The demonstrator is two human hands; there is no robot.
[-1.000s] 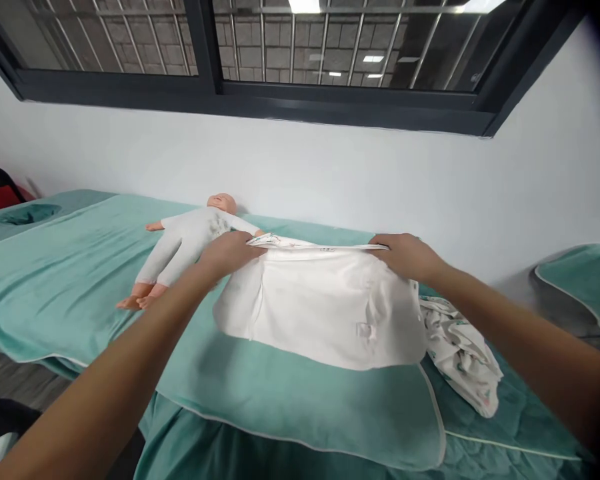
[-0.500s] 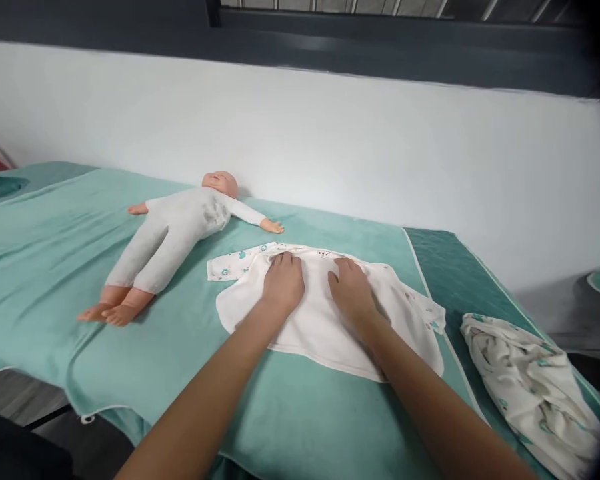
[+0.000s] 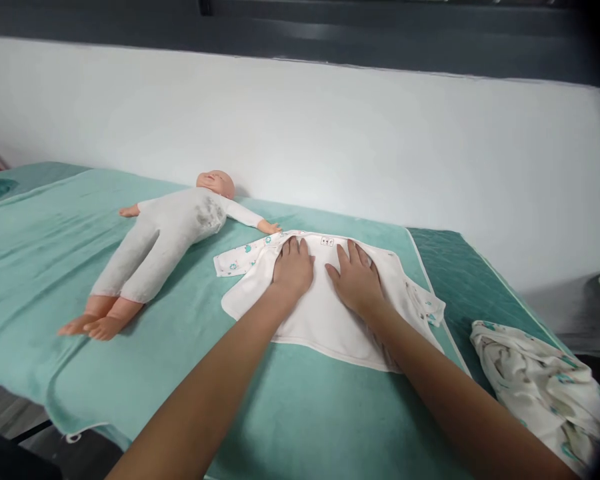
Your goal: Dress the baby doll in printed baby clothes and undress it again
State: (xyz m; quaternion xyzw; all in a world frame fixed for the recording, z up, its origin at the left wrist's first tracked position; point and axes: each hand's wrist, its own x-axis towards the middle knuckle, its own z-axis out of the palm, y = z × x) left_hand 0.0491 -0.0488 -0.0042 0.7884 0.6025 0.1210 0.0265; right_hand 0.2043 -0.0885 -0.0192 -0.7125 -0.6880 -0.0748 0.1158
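A small white baby shirt (image 3: 320,320) lies spread open on the green cover, its inside up and a printed label near the neckline. Teal figures show on its sleeves. My left hand (image 3: 295,265) rests flat on the shirt left of the label, fingers stretched toward the neckline. On the right part of the shirt lies my right hand (image 3: 357,277), palm down with fingers spread. Neither hand grips the cloth. A baby doll (image 3: 175,223) in a white bodysuit lies on its back to the left, one hand close to the shirt's left sleeve.
A crumpled white cloth with teal print (image 3: 540,387) sits at the right end of the bed. The light green cover (image 3: 145,393) hangs over the front edge. Behind the bed rises a white wall (image 3: 330,147) with a dark ledge (image 3: 330,43) above.
Both hands have slid up the shirt toward the neckline, and the right hand's fingers have spread. The shirt's top edge now lies closer to the doll's hand. The view has shifted slightly.
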